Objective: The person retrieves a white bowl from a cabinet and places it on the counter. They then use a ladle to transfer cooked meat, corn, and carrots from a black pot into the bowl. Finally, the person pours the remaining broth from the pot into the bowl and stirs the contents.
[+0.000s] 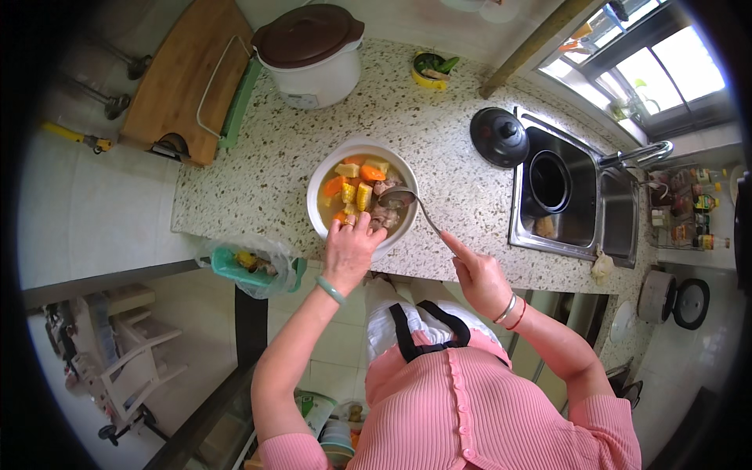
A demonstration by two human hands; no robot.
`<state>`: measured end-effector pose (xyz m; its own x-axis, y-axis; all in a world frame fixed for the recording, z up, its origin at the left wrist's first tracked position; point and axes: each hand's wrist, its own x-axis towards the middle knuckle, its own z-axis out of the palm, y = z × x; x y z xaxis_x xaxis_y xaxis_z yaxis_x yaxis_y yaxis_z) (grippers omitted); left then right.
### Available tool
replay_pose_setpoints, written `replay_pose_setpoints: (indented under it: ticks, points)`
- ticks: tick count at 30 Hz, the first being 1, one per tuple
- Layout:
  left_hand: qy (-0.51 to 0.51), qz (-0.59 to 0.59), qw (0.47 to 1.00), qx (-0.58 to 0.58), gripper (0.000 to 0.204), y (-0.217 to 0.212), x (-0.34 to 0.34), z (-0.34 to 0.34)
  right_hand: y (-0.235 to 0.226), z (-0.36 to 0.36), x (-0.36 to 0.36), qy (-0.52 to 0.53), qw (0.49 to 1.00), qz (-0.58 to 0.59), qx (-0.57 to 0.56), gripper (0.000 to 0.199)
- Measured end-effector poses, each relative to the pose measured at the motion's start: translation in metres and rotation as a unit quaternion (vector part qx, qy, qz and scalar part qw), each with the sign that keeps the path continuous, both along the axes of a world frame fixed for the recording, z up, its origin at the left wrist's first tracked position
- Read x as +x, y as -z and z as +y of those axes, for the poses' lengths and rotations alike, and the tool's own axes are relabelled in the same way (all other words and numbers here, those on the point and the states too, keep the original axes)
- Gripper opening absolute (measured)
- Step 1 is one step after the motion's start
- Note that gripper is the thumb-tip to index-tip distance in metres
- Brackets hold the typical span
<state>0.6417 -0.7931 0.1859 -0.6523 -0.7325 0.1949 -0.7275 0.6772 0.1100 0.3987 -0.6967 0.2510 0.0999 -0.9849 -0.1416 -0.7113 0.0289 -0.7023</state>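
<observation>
A large white bowl (315,182) of soup stands on the speckled counter. In its broth lie corn pieces (364,196), carrot chunks (371,173) and pieces of meat (384,217). My left hand (351,249) is at the bowl's near rim, its bent fingers hooked over the edge beside the food; the rim under the palm is hidden. A metal ladle (427,213) is gripped by its handle in my right hand (479,282), with the index finger stretched along it. Its head rests in the bowl's right side, by the meat.
Behind the bowl are a white slow cooker (317,82) and a yellow cup (429,76). A black pot lid (499,138) lies left of the sink (517,207), which holds a black pot (548,182). A bag-lined green bin (227,265) hangs at the counter's front left.
</observation>
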Motion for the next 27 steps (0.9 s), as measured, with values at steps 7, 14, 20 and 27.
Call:
replay_pose_setpoints:
  ticks: [7, 14, 20, 27]
  points:
    - [-0.013, 0.011, 1.0, 0.015, 0.027, -0.003, 0.021, 0.009, -0.021, -0.008, 0.002, 0.034, 0.989, -0.098, 0.11, 0.051]
    - [-0.03, 0.012, 0.999, 0.011, 0.032, -0.002, 0.021, 0.014, -0.005, -0.011, -0.005, 0.008, 0.998, 0.011, -0.064, 0.058]
    - [-0.028, 0.009, 1.0, 0.005, 0.031, 0.0, 0.023, 0.016, 0.022, -0.033, -0.002, -0.02, 0.991, 0.078, -0.11, 0.065]
    - [-0.026, 0.003, 1.0, -0.012, 0.031, 0.001, 0.024, 0.018, 0.034, -0.032, 0.021, -0.011, 0.993, 0.108, -0.056, 0.068]
